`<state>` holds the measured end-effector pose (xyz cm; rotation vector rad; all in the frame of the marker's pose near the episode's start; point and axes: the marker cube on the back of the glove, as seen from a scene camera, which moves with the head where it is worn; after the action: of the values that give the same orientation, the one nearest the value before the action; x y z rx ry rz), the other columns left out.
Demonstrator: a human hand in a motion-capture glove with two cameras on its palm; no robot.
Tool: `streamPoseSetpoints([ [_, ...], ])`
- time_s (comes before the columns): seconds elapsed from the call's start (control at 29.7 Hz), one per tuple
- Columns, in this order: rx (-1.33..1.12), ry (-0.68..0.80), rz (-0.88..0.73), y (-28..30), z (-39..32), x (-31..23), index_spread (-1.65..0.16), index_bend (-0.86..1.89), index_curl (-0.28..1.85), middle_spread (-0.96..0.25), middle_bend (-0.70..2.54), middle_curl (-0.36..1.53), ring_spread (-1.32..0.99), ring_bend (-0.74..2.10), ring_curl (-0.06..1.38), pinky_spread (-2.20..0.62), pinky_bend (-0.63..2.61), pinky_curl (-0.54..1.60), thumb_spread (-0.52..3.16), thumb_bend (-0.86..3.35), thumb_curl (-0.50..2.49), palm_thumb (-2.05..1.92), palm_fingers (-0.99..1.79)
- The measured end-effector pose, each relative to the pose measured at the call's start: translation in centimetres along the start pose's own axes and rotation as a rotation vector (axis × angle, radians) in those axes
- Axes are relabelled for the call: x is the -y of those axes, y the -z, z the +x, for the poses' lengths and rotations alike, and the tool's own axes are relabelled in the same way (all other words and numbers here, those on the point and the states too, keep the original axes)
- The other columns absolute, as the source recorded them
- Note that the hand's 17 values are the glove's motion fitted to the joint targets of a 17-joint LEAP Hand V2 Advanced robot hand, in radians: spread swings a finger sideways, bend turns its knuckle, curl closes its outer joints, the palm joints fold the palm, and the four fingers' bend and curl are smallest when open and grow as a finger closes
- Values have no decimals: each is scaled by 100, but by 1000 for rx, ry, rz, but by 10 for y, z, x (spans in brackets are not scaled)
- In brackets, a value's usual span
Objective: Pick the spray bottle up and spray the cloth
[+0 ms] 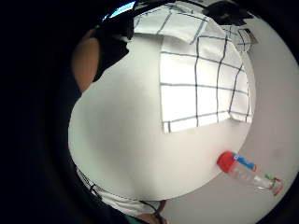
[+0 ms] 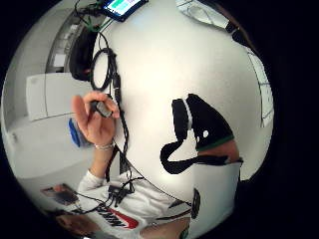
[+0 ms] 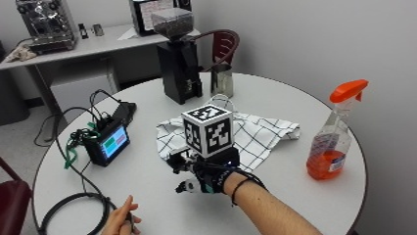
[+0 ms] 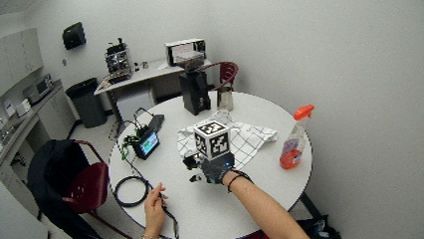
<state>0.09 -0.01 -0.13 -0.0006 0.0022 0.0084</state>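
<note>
The spray bottle (image 3: 335, 137) is standing upright at the frame's right, long axis vertical, orange nozzle pointing right. The gloved right hand (image 3: 207, 177) is hovering at center beside the checked cloth (image 3: 251, 133); finger state cannot be determined.

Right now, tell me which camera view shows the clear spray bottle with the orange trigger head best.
The outside view: the clear spray bottle with the orange trigger head stands upright, whole and unblocked, on the round white table. The wide outside view shows it smaller. The little finger side palm view shows it at the edge; the thumb side view misses it.
</note>
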Motion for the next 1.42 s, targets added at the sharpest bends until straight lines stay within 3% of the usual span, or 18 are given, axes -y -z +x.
streamPoseSetpoints([
  [0.4,-5,-24,-18,0,7,3,-33,8,8,-2,46,22,1,42,22,20,45,23,94,34,19,58,47],
  [0.84,51,20,34,9,-6,-16,-36,10,11,-2,47,29,1,43,26,22,46,28,114,27,25,60,43],
  [1.05,99,73,148,21,-11,-49,-36,11,12,-1,44,30,2,41,27,23,47,30,118,23,27,61,41],
  [1.18,238,-9,277,32,18,-81,-36,11,13,-1,44,31,3,41,27,23,47,30,119,21,28,62,41],
  [1.42,480,-303,501,37,88,-115,-35,15,17,0,43,32,3,44,28,22,41,30,120,16,30,62,52],
])
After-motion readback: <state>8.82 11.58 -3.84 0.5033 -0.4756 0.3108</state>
